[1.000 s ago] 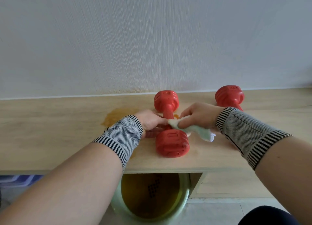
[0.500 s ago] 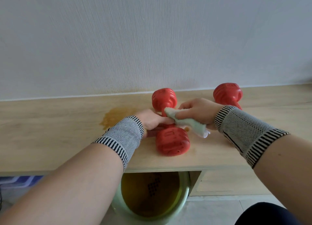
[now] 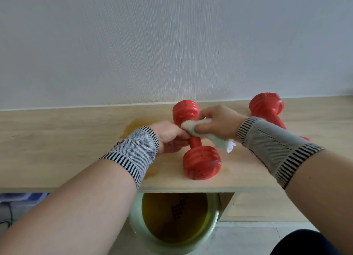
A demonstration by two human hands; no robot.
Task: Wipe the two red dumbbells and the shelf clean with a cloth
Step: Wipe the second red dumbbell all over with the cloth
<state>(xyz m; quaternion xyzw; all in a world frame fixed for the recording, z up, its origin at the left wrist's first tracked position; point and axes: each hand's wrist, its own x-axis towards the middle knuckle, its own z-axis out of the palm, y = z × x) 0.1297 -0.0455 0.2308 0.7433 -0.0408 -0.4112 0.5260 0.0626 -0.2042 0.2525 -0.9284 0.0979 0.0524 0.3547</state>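
A red dumbbell (image 3: 201, 162) lies on the light wooden shelf (image 3: 57, 149), one head toward me and the other near the wall. My left hand (image 3: 170, 136) grips its handle from the left. My right hand (image 3: 217, 123) holds a pale green-white cloth (image 3: 212, 135) and presses it against the far head and the top of the handle. The second red dumbbell (image 3: 267, 106) lies further right by the wall, partly hidden behind my right wrist.
An orange-brown stain (image 3: 133, 125) marks the shelf left of my left hand. Below the shelf's front edge stands a pale green basin (image 3: 213, 225) of yellow-brown water. The white wall rises directly behind the shelf.
My right hand has slid the cloth along the handle away from me, up onto the dumbbell's far head. My left hand has kept its grip on the handle.
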